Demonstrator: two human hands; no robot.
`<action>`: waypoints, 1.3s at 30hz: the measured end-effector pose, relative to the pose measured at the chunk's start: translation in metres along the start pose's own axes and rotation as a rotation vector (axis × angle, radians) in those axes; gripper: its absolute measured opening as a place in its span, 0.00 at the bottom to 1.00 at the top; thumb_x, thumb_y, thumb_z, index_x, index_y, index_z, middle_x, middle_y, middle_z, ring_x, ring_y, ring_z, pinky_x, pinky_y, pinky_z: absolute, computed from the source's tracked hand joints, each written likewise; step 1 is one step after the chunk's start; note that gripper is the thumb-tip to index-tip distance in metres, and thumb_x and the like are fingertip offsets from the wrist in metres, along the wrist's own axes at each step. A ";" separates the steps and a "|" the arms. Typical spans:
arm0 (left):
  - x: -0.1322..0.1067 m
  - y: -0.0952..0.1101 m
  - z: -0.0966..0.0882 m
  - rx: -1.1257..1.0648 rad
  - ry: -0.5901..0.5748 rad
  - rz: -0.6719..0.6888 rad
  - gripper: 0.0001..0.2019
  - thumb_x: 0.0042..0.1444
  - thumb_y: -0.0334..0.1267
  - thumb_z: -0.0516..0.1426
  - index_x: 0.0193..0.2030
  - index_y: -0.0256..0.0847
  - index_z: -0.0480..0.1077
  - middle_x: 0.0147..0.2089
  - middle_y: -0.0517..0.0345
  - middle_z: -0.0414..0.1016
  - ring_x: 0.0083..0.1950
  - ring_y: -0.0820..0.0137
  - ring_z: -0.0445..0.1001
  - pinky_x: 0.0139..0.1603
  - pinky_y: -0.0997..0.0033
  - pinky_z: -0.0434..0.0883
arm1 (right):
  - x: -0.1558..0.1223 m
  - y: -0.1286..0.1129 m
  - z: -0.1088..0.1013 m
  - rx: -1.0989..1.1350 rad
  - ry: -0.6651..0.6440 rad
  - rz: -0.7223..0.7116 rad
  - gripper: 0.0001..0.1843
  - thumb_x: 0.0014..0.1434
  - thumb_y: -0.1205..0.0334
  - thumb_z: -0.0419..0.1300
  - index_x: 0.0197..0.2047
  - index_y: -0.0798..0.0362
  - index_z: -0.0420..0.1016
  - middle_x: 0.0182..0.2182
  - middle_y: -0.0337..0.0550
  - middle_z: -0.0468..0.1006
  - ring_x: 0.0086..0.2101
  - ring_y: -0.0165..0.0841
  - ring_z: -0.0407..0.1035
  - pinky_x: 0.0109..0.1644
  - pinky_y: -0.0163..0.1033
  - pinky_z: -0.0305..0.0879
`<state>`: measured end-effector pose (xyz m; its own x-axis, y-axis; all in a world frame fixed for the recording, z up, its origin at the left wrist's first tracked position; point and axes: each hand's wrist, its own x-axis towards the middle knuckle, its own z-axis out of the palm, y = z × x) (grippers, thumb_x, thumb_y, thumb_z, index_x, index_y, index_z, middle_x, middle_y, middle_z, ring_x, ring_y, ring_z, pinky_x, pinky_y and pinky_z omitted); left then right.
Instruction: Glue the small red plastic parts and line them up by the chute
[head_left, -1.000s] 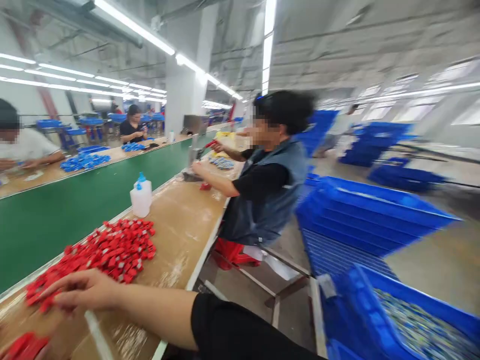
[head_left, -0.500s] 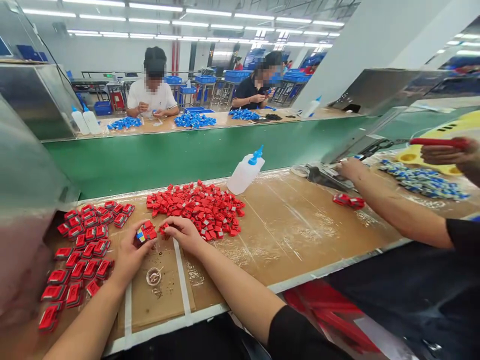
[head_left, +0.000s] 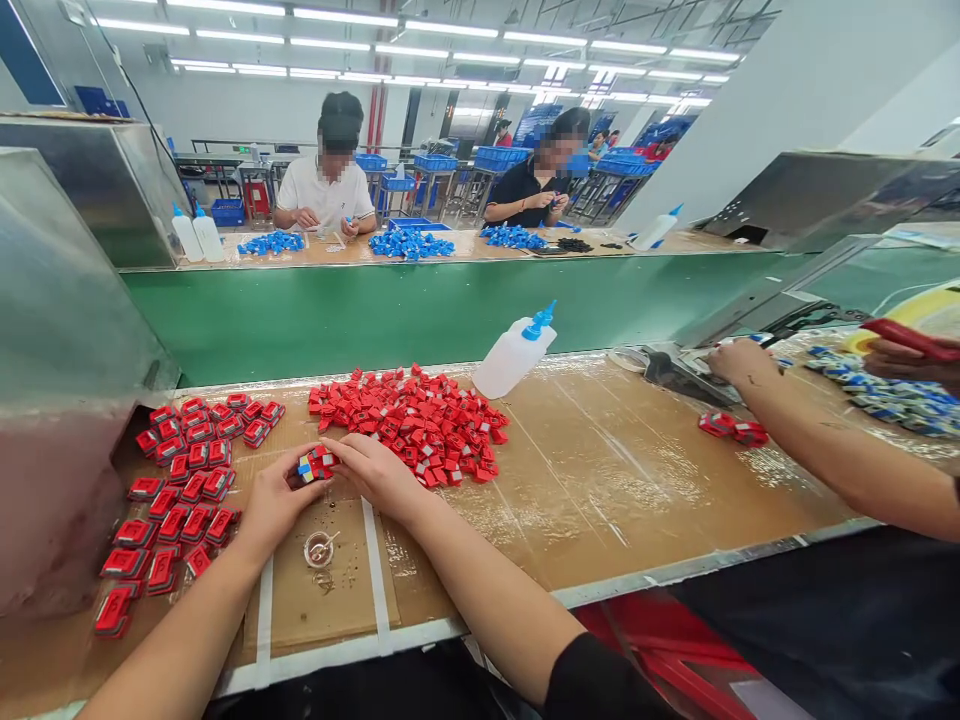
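Observation:
Close above the bench, my left hand [head_left: 279, 502] is closed around a small red plastic block [head_left: 316, 463] with blue, yellow and white patches on its near side. Against the block's right side are the fingers of my right hand [head_left: 379, 478]. They are pinched on a small red piece, mostly hidden by the fingers, that touches the block. Just behind my right hand lies a heap of small red plastic parts [head_left: 431, 420]. Left of my left hand, larger red pieces with dark edges [head_left: 196, 487] lie in loose rows. Below the hands stands a small clear dish [head_left: 319, 549] with a thin stick in it.
A white squeeze bottle [head_left: 511, 362] with a blue nozzle leans behind the heap. At right, a co-worker's arm [head_left: 840, 440] reaches over the bench near two red pieces [head_left: 733, 428]. A green panel [head_left: 420, 310] rises behind; two people sit beyond it. A metal housing [head_left: 60, 380] bounds the left.
My right hand has moved left, bringing its small red piece from beside the block up against it. The view has swung slightly left.

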<state>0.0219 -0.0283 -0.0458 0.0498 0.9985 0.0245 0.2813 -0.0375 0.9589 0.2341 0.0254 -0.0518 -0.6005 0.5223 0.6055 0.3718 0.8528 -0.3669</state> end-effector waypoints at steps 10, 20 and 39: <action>-0.002 -0.008 0.000 0.141 -0.032 0.022 0.31 0.55 0.48 0.68 0.65 0.48 0.73 0.58 0.53 0.81 0.55 0.56 0.82 0.61 0.52 0.77 | -0.002 0.001 0.001 0.008 0.028 -0.045 0.12 0.72 0.58 0.59 0.53 0.54 0.80 0.40 0.49 0.81 0.38 0.33 0.73 0.43 0.38 0.72; 0.006 -0.007 0.000 -0.208 0.009 -0.141 0.35 0.50 0.53 0.71 0.60 0.34 0.73 0.52 0.45 0.83 0.49 0.59 0.82 0.51 0.63 0.79 | 0.001 -0.009 -0.002 0.023 -0.002 -0.093 0.21 0.73 0.68 0.52 0.65 0.52 0.73 0.48 0.51 0.79 0.47 0.36 0.71 0.52 0.45 0.72; -0.009 0.013 0.006 -0.179 -0.017 0.076 0.25 0.46 0.43 0.74 0.51 0.39 0.79 0.48 0.50 0.83 0.43 0.62 0.81 0.46 0.65 0.80 | 0.006 -0.026 -0.007 0.786 -0.159 0.344 0.40 0.58 0.46 0.72 0.67 0.53 0.66 0.60 0.51 0.76 0.57 0.40 0.73 0.64 0.43 0.69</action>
<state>0.0312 -0.0379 -0.0357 0.0812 0.9921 0.0953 0.1015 -0.1033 0.9895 0.2260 0.0062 -0.0342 -0.6582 0.6959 0.2873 -0.0102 0.3733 -0.9276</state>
